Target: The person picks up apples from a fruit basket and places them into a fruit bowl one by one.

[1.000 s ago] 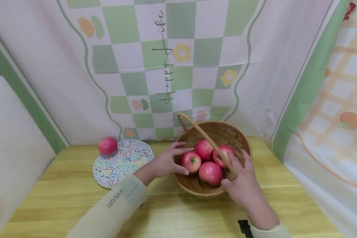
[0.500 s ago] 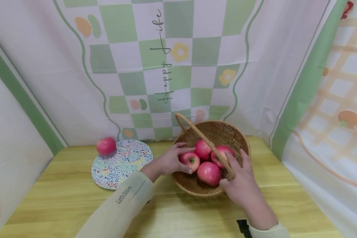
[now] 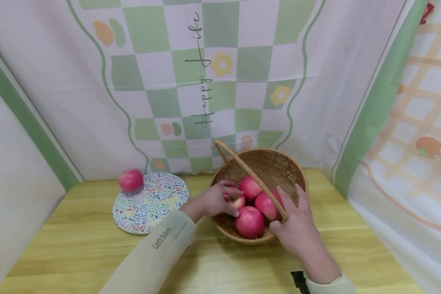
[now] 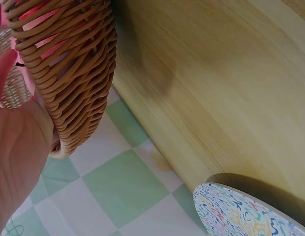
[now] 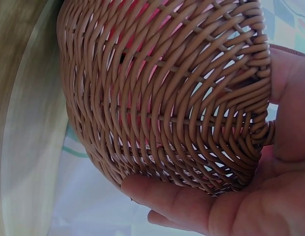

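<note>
In the head view, a brown wicker basket (image 3: 273, 164) with an arched handle (image 3: 247, 169) holds several red apples. My left hand (image 3: 214, 200) curls its fingers and thumb round the leftmost apple (image 3: 239, 201), partly covering it. Beside that one lie a rear apple (image 3: 250, 187), a right apple (image 3: 267, 205) and a front apple (image 3: 250, 222). My right hand (image 3: 297, 228) grips the basket's right side by the handle's base. The right wrist view has this hand (image 5: 270, 196) against the woven wall (image 5: 157, 88). In the left wrist view, my left hand (image 4: 19, 152) reaches over the rim.
A round mat with multicoloured squiggles (image 3: 150, 204) lies left of the basket on the wooden table (image 3: 77, 232). Another red apple (image 3: 131, 181) rests at the mat's back left edge. Behind the table hangs a green and white checked cloth (image 3: 220, 94).
The left hand has shifted right and closed further round the leftmost apple. The front and right apples have moved left and a little nearer inside the basket. The right hand stays on its side.
</note>
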`<action>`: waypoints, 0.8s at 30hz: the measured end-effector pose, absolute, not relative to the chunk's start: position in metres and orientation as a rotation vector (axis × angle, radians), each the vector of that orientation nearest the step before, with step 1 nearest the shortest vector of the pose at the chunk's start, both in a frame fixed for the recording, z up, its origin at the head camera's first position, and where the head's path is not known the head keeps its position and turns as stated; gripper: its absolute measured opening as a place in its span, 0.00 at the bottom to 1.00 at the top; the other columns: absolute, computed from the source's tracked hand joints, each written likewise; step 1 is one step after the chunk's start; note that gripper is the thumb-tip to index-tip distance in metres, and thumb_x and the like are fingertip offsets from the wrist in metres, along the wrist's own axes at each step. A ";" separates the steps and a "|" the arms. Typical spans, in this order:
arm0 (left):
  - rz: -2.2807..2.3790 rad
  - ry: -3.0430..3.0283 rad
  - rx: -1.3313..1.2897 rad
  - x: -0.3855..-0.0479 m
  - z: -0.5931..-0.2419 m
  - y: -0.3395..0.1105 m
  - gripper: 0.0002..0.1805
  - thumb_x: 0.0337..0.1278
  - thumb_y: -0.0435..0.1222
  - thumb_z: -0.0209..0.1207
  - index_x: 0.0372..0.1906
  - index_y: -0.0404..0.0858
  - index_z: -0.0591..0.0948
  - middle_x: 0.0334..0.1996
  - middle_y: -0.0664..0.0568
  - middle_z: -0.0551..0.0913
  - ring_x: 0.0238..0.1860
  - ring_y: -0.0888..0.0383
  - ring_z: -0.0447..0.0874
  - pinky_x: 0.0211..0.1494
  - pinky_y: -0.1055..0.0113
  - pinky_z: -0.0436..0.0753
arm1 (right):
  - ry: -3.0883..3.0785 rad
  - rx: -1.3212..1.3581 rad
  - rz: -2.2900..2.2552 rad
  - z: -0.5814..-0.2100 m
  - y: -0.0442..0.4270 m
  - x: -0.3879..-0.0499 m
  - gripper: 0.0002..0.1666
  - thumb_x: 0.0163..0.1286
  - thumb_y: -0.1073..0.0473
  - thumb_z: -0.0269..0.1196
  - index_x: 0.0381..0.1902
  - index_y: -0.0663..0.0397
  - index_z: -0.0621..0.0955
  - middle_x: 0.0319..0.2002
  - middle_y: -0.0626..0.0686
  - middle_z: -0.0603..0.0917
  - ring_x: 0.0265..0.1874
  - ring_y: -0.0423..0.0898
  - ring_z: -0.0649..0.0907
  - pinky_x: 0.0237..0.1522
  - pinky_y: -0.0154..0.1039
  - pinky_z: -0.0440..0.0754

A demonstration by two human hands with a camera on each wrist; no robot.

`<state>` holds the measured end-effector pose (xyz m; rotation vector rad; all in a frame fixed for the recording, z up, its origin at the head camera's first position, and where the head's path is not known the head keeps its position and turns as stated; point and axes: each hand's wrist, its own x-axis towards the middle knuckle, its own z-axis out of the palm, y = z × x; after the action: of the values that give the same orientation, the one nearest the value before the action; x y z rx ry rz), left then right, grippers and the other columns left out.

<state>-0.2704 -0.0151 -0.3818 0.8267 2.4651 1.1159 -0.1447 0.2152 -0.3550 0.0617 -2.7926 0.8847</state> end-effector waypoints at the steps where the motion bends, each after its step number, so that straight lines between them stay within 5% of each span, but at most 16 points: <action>1: 1.105 2.476 0.833 -0.270 -0.382 -0.015 0.37 0.43 0.41 0.78 0.65 0.48 0.80 0.73 0.44 0.59 0.55 0.53 0.77 0.62 0.63 0.72 | -2.794 0.061 0.883 -0.355 0.215 -0.145 0.57 0.51 0.64 0.68 0.79 0.52 0.58 0.76 0.67 0.37 0.69 0.76 0.52 0.59 0.73 0.64; 15: 1.026 2.537 0.861 -0.264 -0.380 -0.007 0.34 0.40 0.36 0.79 0.60 0.49 0.84 0.50 0.52 0.65 0.54 0.57 0.62 0.52 0.70 0.73 | -2.802 0.056 0.900 -0.354 0.215 -0.143 0.58 0.50 0.66 0.67 0.79 0.49 0.57 0.77 0.65 0.37 0.69 0.75 0.52 0.59 0.73 0.64; 24: 0.904 2.562 0.908 -0.264 -0.384 -0.001 0.37 0.40 0.36 0.78 0.63 0.50 0.82 0.60 0.48 0.67 0.58 0.54 0.66 0.56 0.70 0.71 | -2.797 0.066 0.898 -0.354 0.216 -0.144 0.57 0.50 0.66 0.67 0.79 0.50 0.58 0.77 0.67 0.38 0.68 0.76 0.54 0.59 0.73 0.63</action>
<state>-0.2641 -0.0012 -0.3841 0.9083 2.5621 0.9039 -0.1437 0.2157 -0.3539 0.0663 -2.7965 0.8983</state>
